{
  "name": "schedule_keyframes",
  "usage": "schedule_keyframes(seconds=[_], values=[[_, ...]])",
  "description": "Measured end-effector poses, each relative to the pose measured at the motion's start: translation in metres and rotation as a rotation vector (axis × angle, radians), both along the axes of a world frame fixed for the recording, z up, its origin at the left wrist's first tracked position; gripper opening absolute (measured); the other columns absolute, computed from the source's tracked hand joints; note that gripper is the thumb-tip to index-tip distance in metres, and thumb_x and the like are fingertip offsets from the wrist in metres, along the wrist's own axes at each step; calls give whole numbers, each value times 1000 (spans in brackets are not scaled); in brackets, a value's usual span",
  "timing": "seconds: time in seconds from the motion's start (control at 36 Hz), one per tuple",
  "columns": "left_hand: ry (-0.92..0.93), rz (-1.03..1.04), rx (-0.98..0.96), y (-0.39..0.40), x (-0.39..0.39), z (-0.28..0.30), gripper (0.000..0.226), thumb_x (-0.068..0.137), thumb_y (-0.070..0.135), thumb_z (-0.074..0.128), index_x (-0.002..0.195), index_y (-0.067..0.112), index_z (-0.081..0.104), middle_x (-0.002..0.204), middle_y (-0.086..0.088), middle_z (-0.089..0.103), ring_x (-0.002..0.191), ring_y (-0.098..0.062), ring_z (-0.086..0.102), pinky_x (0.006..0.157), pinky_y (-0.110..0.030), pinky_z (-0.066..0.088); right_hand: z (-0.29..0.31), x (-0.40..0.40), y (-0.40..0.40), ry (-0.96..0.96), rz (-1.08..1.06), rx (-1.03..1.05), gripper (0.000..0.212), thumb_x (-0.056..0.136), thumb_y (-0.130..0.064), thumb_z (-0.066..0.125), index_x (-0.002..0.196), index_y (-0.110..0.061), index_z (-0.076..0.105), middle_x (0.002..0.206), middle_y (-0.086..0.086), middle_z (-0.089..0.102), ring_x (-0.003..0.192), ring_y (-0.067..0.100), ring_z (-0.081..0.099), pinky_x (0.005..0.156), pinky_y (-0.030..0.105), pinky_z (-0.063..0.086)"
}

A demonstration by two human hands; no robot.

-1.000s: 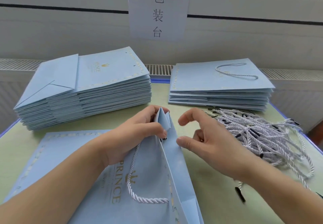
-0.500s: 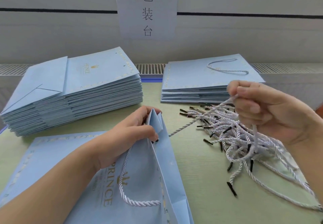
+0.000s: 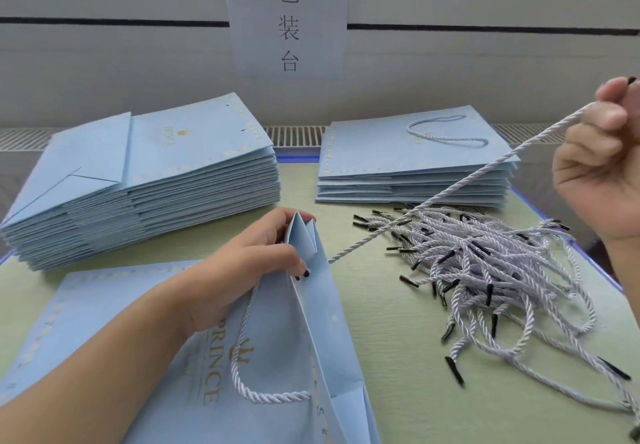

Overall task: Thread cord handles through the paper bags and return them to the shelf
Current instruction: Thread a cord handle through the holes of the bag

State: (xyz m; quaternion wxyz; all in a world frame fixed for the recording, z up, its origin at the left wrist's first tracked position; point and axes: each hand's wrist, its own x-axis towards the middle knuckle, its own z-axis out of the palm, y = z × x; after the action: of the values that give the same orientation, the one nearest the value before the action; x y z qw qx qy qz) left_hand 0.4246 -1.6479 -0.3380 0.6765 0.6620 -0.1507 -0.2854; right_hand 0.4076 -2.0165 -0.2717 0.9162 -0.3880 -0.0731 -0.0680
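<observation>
A light blue paper bag (image 3: pixel 287 346) printed PRINCE in gold lies half open in front of me. My left hand (image 3: pixel 249 263) pinches its folded top edge. One white cord handle (image 3: pixel 242 367) loops across its front face. My right hand (image 3: pixel 602 169), raised at the right edge, grips a single white cord (image 3: pixel 460 187) near its black tip. That cord stretches taut down to the bag's top edge. A loose pile of white cords with black tips (image 3: pixel 491 270) lies on the table to the right of the bag.
A tall stack of flat blue bags (image 3: pixel 145 173) sits at the back left. A lower stack with a cord handle on top (image 3: pixel 412 163) sits at the back right. Another flat bag (image 3: pixel 86 312) lies under my left arm. A paper sign (image 3: pixel 287 17) hangs on the wall.
My right hand went to the cord pile, took one cord, and has lifted it up and to the right, pulling it taut. My left hand has kept its hold on the bag.
</observation>
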Motion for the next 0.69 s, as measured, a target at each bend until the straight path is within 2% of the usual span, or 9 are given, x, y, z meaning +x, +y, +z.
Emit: schedule_keyframes(seconds=[0.06, 0.08, 0.19, 0.25, 0.36, 0.44, 0.5, 0.61, 0.69], values=[[5, -1, -8, 0, 0, 0, 62, 48, 22, 68, 109, 26, 61, 94, -13, 61, 76, -29, 61, 70, -40, 50, -8, 8, 18, -141, -42, -194, 22, 93, -35, 54, 84, -22, 71, 63, -10, 56, 52, 5, 48, 50, 16, 42], [1, -1, -8, 0, 0, 0, 61, 49, 19, 68, 109, 26, 61, 94, -14, 61, 77, -29, 61, 70, -40, 50, -7, 7, 25, -135, -106, -283, 17, 85, -38, 60, 78, -27, 71, 64, -13, 54, 55, 1, 47, 53, 12, 40], [-9, 50, -39, 0, 0, 3, 57, 58, 7, 59, 114, 20, 59, 89, -11, 60, 71, -24, 59, 65, -35, 50, -11, -6, 68, -189, 129, -528, 18, 74, -35, 76, 78, -18, 69, 88, -1, 64, 85, 13, 60, 78, 23, 52], [-7, 92, -62, 2, 1, 6, 60, 57, 5, 56, 115, 18, 59, 86, -9, 59, 67, -22, 58, 61, -32, 50, -20, -15, 97, -182, 311, -741, 17, 77, -27, 75, 79, -12, 69, 75, 6, 63, 72, 14, 59, 68, 20, 51], [-18, 153, -101, 10, 7, 9, 73, 44, 4, 60, 116, 14, 60, 81, -10, 57, 64, -22, 57, 56, -29, 51, -42, -33, 144, -51, 596, -1099, 15, 83, -12, 52, 80, -18, 66, 61, -5, 60, 56, 5, 48, 53, 12, 37], [-23, 161, -120, 13, 9, 8, 81, 35, 15, 63, 115, 15, 61, 79, -9, 57, 62, -21, 57, 53, -28, 52, -53, -43, 160, 41, 715, -1203, 13, 83, -9, 48, 89, -15, 58, 71, -7, 65, 62, 10, 50, 60, 19, 42], [-27, 150, -119, 12, 9, 8, 79, 36, 12, 63, 114, 15, 61, 80, -10, 57, 61, -21, 57, 54, -27, 51, -58, -47, 167, 50, 703, -1234, 12, 87, -6, 51, 95, -9, 58, 81, 4, 70, 68, 19, 52, 63, 29, 43], [-19, 136, -147, 12, 8, 8, 75, 37, 7, 60, 112, 13, 60, 78, -9, 56, 59, -20, 56, 52, -25, 51, -61, -52, 180, 71, 678, -1135, 15, 95, -3, 53, 104, -1, 65, 97, 24, 69, 75, 22, 57, 65, 31, 47], [-19, 140, -165, 13, 9, 9, 78, 35, 14, 63, 113, 13, 60, 78, -10, 57, 59, -20, 57, 51, -27, 51, -62, -52, 180, 39, 602, -1139, 13, 88, -17, 63, 92, -7, 69, 77, 13, 63, 68, 19, 47, 60, 40, 40]])
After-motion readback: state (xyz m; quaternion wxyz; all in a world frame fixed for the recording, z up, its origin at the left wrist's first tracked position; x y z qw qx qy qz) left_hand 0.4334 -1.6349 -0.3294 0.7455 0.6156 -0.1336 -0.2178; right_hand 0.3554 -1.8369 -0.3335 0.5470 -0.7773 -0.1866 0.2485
